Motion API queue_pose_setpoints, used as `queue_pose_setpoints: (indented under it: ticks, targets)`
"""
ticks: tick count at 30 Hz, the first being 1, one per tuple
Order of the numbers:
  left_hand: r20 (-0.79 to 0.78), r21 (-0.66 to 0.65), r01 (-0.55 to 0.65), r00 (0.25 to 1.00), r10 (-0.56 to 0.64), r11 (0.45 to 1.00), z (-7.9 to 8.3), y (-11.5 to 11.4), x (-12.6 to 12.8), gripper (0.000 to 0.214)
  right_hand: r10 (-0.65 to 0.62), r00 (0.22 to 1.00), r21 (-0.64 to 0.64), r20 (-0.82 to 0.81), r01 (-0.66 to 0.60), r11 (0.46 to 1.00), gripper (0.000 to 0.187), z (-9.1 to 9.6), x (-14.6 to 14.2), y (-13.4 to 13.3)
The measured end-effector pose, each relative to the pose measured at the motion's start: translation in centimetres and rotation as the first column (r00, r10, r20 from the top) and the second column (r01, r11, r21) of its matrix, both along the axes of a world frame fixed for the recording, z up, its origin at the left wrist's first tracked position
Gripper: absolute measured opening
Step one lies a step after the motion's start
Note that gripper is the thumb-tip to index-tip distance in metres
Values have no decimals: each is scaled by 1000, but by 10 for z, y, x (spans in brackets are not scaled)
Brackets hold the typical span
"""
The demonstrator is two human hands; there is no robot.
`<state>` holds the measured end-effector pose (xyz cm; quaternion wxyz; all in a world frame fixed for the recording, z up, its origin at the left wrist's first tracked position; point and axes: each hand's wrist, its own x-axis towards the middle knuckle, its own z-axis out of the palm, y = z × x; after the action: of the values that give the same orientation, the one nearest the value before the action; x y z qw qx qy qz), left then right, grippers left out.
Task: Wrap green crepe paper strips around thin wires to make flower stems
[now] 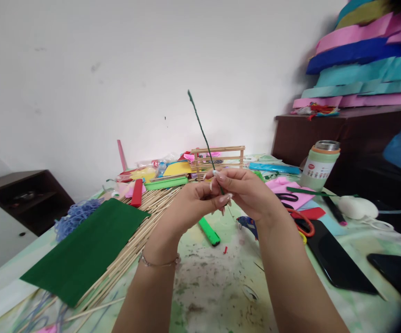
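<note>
A thin stem wrapped in dark green point(201, 129) rises from between my fingers, its upper end slightly thicker and leaning left. My left hand point(200, 201) is closed around the lower part, thumb and fingertips pressed together. My right hand point(242, 187) pinches the same stem a little higher, with its fingertips touching those of the left. A fine bare end shows beneath the fingers. Below the hands lie a bright green marker-like stick point(209, 231) and a blue glue gun point(248, 225), partly covered by my right wrist.
Left are a dark green sheet point(89, 249), thin wooden sticks point(131, 240) and tangled blue yarn point(77, 217). Behind the hands stands a wooden stick frame point(217, 150). Right are scissors point(304, 224), a black phone point(339, 259), a white mouse-shaped object point(358, 206) and a green bottle point(320, 169).
</note>
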<state>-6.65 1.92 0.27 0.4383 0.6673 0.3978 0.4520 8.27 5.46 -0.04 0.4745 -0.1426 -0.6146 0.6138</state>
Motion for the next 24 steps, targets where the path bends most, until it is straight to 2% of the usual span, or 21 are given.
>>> queue_pose_setpoints:
  ticks: [3,7,9,11,13,15,18,21,22,24]
  targets:
    - [-75,29,-52,996,54,998,1,-2,5,28,-63,998,26,-6,63,998,26,0,2,1]
    - [-78,46,-120,989,123,992,2,-5,11,30,-88,996,-55,-26,87,995,24,0,1,2]
    - [-70,43,-130,989,133,991,1,-5,12,28,-75,997,-68,31,77,995,28,0,-1,2]
    - [-12,9,-118,993,118,993,-1,-3,12,26,-136,986,-42,98,141,989,32,1,-2,1]
    - [114,-23,-131,984,133,991,-3,1,11,24,-264,954,23,142,263,964,33,2,-2,1]
    - [284,-27,-183,941,183,983,-5,7,10,23,-378,912,116,158,363,925,34,3,1,0]
    - [492,-35,-248,839,233,968,-8,16,9,22,-476,843,282,249,407,869,37,6,8,-3]
    - [550,-63,-239,802,234,969,-9,19,7,21,-546,742,444,389,368,817,22,9,16,-10]
    - [542,-80,-223,808,231,971,-9,19,6,21,-562,720,483,407,352,801,16,10,18,-12]
    - [512,-109,-202,828,229,973,-9,18,3,21,-581,711,537,396,334,775,17,11,21,-14]
